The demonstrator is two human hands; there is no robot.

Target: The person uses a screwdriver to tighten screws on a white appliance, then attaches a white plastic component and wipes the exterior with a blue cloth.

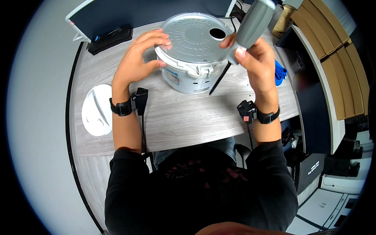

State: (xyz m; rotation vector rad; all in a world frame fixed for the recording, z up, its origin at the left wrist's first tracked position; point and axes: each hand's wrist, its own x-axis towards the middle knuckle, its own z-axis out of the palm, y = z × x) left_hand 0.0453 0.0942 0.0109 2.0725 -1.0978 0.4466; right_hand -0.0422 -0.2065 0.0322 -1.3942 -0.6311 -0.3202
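The left hand [137,56], fingers half spread in a C, rests its fingertips and thumb on the rim of a white, round, drum-shaped appliance [184,80] standing on the grey wood-grain table [188,117], while the right hand [256,64], raised beside it, curls closed around a grey-handled screwdriver [250,29], black shaft slanting down-left. A silver embossed metal disc [192,37] hides the appliance's inside.

I am seeing brown cardboard boxes [340,84] lining my right, a blue bundle [279,74] lying toward the desk's [192,121] right edge, a black case [112,44] resting far left.
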